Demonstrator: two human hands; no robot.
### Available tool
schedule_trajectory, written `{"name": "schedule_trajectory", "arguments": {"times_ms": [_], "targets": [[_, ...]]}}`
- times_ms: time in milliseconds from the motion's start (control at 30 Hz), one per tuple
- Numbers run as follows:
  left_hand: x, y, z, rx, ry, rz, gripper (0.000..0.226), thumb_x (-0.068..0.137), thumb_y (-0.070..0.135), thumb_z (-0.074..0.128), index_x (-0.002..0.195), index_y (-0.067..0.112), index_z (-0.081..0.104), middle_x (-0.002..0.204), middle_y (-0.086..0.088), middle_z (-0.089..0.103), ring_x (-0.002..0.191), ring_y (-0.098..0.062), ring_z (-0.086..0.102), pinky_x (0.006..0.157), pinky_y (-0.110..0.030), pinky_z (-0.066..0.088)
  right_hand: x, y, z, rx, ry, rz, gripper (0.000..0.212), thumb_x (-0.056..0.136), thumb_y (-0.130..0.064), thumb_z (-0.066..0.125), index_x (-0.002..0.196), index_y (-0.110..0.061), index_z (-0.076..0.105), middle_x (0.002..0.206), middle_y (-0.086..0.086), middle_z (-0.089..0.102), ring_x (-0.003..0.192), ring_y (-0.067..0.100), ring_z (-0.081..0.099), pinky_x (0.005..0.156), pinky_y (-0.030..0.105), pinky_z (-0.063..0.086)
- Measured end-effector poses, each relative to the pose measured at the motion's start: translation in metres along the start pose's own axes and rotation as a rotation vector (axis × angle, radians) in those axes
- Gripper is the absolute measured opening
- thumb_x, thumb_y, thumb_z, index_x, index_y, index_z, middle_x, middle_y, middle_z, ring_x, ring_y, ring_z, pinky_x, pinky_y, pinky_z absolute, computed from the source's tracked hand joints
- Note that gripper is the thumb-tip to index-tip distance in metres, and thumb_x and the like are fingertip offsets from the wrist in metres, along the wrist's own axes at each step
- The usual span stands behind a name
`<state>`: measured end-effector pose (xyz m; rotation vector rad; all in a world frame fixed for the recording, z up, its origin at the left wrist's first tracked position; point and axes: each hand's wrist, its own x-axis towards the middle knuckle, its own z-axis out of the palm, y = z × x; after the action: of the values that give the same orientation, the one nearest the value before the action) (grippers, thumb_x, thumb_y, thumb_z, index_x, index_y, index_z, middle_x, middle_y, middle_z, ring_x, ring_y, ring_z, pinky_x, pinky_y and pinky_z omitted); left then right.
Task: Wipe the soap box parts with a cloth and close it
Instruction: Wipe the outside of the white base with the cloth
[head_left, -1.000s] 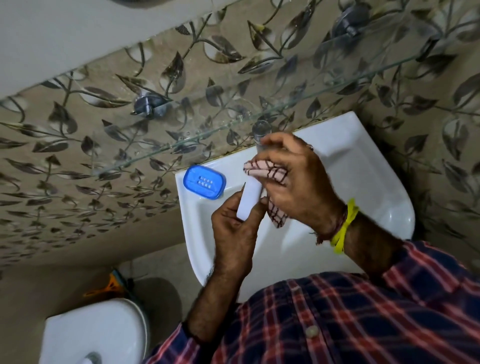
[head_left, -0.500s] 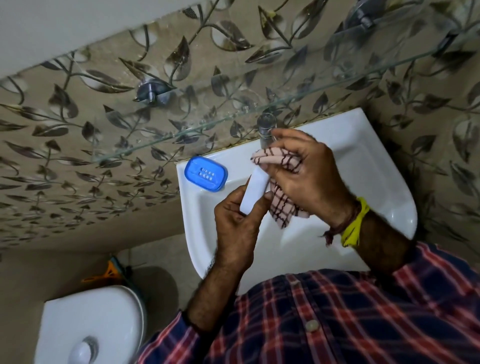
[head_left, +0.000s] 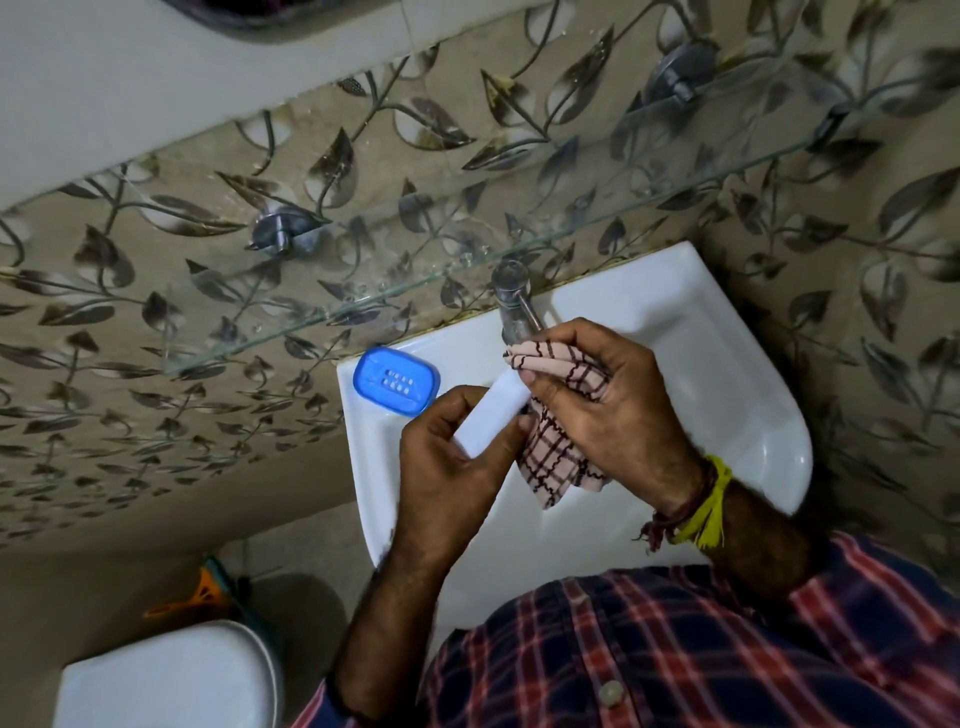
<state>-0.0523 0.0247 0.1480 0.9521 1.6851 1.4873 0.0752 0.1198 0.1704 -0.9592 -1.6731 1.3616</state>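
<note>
My left hand (head_left: 447, 462) grips a white soap box part (head_left: 491, 415) by its lower end, holding it over the white sink (head_left: 727, 374). My right hand (head_left: 602, 410) holds a pink checked cloth (head_left: 558, 452) bunched against the white part's right side, with the cloth's tail hanging below. The blue soap box part (head_left: 396, 382), with small drain slots, lies on the sink's back left corner, apart from both hands.
A metal tap (head_left: 511, 301) stands at the back of the sink just above my right hand. A glass shelf (head_left: 363, 306) juts from the leaf-patterned wall above. A white toilet lid (head_left: 166, 675) and an orange object (head_left: 200, 592) sit at lower left.
My right hand and the cloth have slid a little down along the white part. The left hand keeps its grip; the blue part has not moved on the sink.
</note>
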Motion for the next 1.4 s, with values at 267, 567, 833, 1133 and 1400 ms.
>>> {"name": "schedule_trajectory", "arguments": {"times_ms": [267,567,833,1133,1400], "targets": [[0.006,0.007,0.009,0.179,-0.077,0.118,0.028,0.083,0.003,0.078,0.108,0.008,0.066,0.102,0.001,0.075,0.096,-0.01,0.069,0.083,-0.015,0.049,-0.005,0.0,0.001,-0.069,-0.037,-0.188,0.02,0.084,-0.003,0.077,0.104,-0.001,0.072,0.103,0.006,0.076,0.099,0.015,0.073,0.092,0.036,0.058],[-0.01,-0.002,0.02,0.179,0.147,0.199,0.026,0.079,0.009,0.076,0.08,0.028,0.058,0.072,0.018,0.062,0.065,0.001,0.054,0.063,-0.01,0.042,0.017,-0.008,-0.009,-0.272,0.025,-0.176,0.015,0.082,-0.008,0.078,0.096,-0.003,0.077,0.096,0.008,0.069,0.093,0.018,0.065,0.089,0.036,0.053],[-0.005,-0.005,0.018,0.044,0.185,0.178,0.03,0.079,-0.004,0.076,0.081,0.021,0.06,0.075,0.016,0.064,0.071,0.001,0.057,0.068,-0.014,0.046,0.011,-0.018,0.005,-0.33,-0.044,-0.276,0.012,0.085,-0.012,0.076,0.095,-0.007,0.077,0.095,0.005,0.068,0.093,0.019,0.064,0.087,0.035,0.053],[-0.006,-0.008,0.019,-0.009,0.211,0.153,0.039,0.077,-0.011,0.08,0.072,0.016,0.05,0.066,0.015,0.055,0.062,0.002,0.05,0.061,-0.014,0.045,0.013,-0.015,0.002,-0.296,-0.043,-0.231,0.011,0.082,-0.008,0.077,0.093,-0.007,0.078,0.093,0.006,0.07,0.092,0.021,0.065,0.086,0.04,0.054],[-0.005,-0.008,0.016,-0.079,0.231,0.15,0.031,0.076,-0.005,0.08,0.074,0.009,0.052,0.068,0.009,0.059,0.064,-0.005,0.054,0.063,-0.021,0.05,0.015,-0.014,0.006,-0.279,-0.043,-0.218,0.013,0.084,-0.014,0.077,0.095,-0.008,0.077,0.095,0.003,0.069,0.092,0.018,0.065,0.087,0.039,0.054]]}}
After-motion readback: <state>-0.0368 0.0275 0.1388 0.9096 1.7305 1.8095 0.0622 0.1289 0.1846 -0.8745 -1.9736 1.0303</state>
